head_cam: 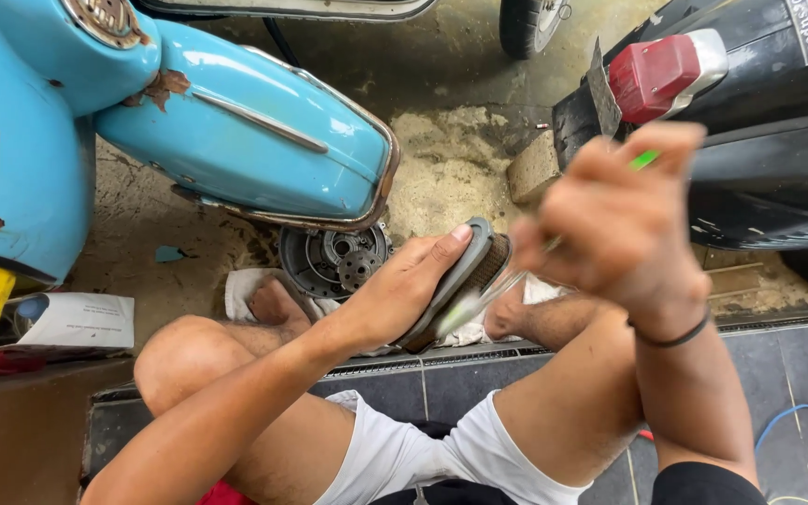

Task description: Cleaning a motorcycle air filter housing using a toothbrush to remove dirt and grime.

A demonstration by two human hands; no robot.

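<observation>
Air filter (460, 281) is up over the knees, left hand (404, 290) wrapped round its grey frame, right hand (624, 224) fisted on a green-handled tool (507, 281) poking its mesh. Looks mid-clean, can't tell how much is left. Blue scooter (236, 131) and a round metal part (334, 257) on the floor just behind.

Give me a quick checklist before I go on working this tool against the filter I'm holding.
1. Left hand wrapped around the filter: ok.
2. Right hand closed on the tool: ok.
3. Tool tip meeting the filter: cannot tell, blurred.
4. Filter mesh condition: cannot tell, mostly edge-on.
5. Filter held apart from the blue scooter: ok.
6. Round metal part on the ground, apart from both hands: ok.
</observation>
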